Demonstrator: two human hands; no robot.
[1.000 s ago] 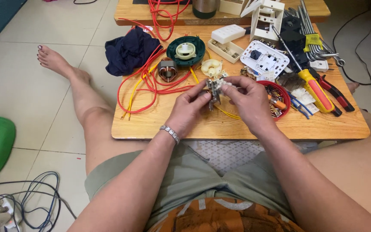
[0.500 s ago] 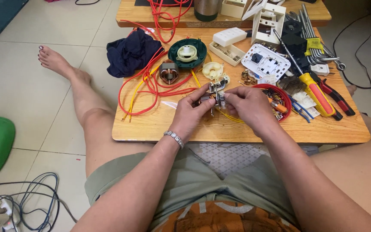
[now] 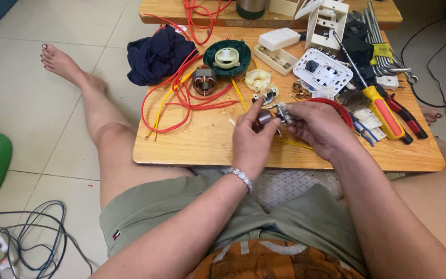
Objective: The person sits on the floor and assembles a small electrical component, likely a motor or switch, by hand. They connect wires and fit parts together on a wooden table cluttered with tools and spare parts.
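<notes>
Fingers of left hand (image 3: 251, 137) and right hand (image 3: 318, 126) pinch a small metal part (image 3: 273, 114) (shiny, wired) — above wooden table (image 3: 207, 142).

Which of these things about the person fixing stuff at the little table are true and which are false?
1. Both hands hold a small metal part over the wooden table. True: the left hand and right hand pinch it together.
2. The yellow-handled screwdriver is in the right hand. False: it lies on the table to the right.
3. Red wires lie on the table. True.
4. The dark blue cloth covers the person's lap. False: it sits bunched at the table's far left corner.
5. A bracelet is on the left wrist. True.
</notes>
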